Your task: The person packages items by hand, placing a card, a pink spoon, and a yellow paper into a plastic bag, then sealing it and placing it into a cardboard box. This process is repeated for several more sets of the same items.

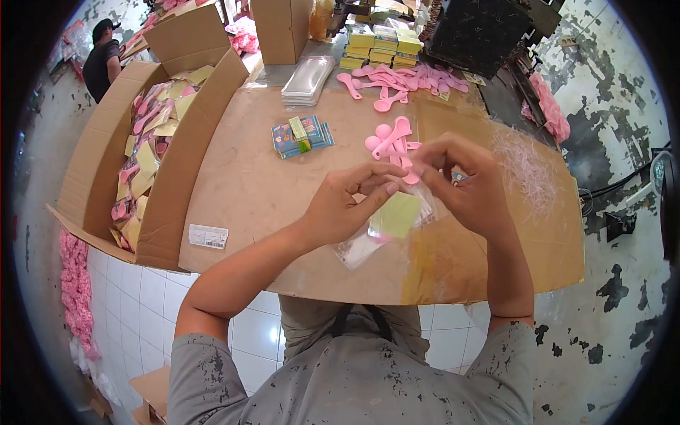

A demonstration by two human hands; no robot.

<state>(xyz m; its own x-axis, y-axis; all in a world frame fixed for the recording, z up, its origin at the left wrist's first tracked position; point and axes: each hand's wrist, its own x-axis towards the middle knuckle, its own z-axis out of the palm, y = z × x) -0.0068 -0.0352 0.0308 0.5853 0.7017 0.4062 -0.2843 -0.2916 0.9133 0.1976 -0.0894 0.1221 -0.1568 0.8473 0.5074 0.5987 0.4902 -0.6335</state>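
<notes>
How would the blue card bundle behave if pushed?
Likely slides as one: a strip wraps the bundle's middle. Cards may shear a bit, since the edges already sit fanned. Unlikely to tip or roll, being flat and low on the table.

Box (pixel 188 163) left of spoons (pixel 401 127), packets (pixel 146 157) in it. Card bundle (pixel 284 140) on table (pixel 248 191), bag stack (pixel 307 79) behind it. Strands (pixel 528 170) right.

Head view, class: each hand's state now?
Left hand: curled beside the pale green square card; hold unclear.
Right hand: fingers bent near the pink plastic spoons; hold unclear.
</notes>
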